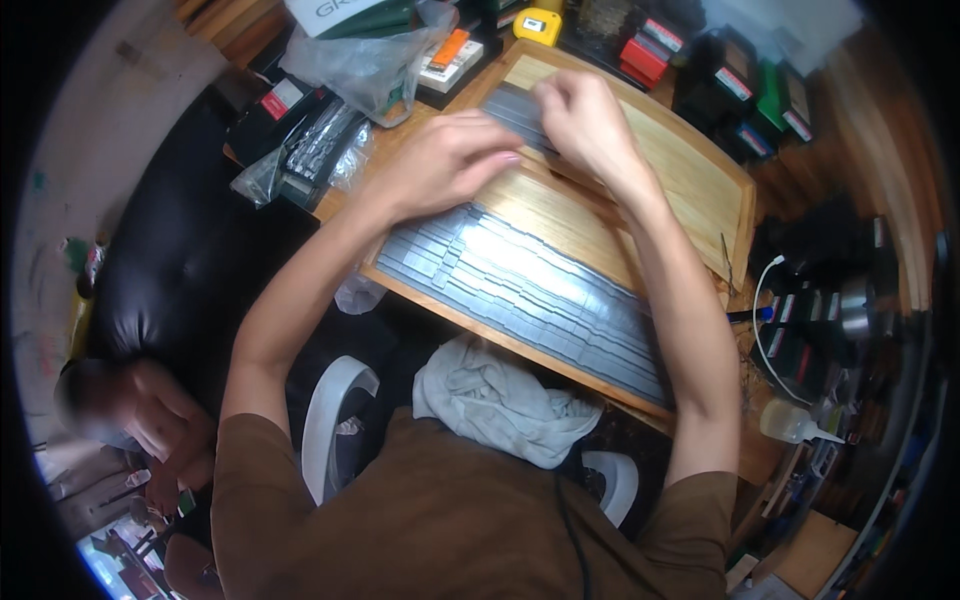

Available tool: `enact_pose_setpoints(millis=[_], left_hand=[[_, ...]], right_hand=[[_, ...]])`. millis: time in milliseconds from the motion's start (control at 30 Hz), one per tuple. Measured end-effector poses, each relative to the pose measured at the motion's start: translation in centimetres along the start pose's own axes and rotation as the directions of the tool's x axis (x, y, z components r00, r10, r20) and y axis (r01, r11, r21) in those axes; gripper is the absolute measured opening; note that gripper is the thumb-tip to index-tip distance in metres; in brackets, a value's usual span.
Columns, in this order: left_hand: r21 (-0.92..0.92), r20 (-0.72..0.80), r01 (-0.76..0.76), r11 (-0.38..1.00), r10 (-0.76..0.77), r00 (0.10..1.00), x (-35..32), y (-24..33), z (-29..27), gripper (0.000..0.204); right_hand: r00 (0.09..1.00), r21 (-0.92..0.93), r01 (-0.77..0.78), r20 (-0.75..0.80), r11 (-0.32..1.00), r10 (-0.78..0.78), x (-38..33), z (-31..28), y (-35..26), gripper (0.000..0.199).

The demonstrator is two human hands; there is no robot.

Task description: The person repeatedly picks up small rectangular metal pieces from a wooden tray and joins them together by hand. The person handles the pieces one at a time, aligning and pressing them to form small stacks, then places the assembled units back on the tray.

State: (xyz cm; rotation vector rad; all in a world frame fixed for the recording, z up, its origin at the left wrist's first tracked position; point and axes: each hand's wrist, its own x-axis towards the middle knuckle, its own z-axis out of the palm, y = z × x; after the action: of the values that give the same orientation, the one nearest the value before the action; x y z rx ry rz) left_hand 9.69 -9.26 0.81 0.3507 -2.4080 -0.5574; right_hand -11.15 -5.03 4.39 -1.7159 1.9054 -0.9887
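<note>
Grey piece (512,113): located at the tray's 11 o'clock side, between the left hand (440,160) and right hand (585,115), on the wooden tray (690,170). Left fingers: loosely curved, thumb nearby; any grip cannot be told. Right fingers: folded inward; grip likewise indeterminate. Advisable: support the piece flat, and keep forearms clear of the grey strips (530,280) at 7 o'clock. Long axis: 10 to 4 o'clock; leading end indistinguishable

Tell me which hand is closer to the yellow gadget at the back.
Right. The right hand is in front of the yellow gadget, slightly to its right; the left hand is farther off, in front and leftward.
</note>
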Motion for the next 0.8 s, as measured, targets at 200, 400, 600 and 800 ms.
enact_pose_setpoints(millis=[200, 400, 600, 800], left_hand=[[0.174, -0.098, 0.050, 0.983, -0.034, 0.995, -10.1, 8.5, -2.2, 0.017], [0.255, -0.129, -0.023, 0.967, 0.057, 0.990, -12.9, 10.2, 0.4, 0.031], [0.254, -0.174, -0.018, 0.967, 0.064, 0.983, -13.8, 9.5, 0.8, 0.032], [0.201, -0.240, -0.027, 0.979, 0.076, 0.968, -14.2, 9.0, 1.7, 0.031]], right_hand=[[0.935, -0.150, 0.210, 0.318, 0.966, -0.154, -8.4, 0.9, -2.7, 0.020], [0.934, -0.244, 0.347, 0.176, 0.906, -0.311, -9.5, 5.2, -1.7, 0.019], [0.952, -0.116, 0.292, 0.126, 0.949, -0.278, -8.8, 6.5, -1.9, 0.016], [0.979, 0.016, -0.043, 0.199, 0.999, 0.039, -7.5, 6.0, -3.0, 0.020]])
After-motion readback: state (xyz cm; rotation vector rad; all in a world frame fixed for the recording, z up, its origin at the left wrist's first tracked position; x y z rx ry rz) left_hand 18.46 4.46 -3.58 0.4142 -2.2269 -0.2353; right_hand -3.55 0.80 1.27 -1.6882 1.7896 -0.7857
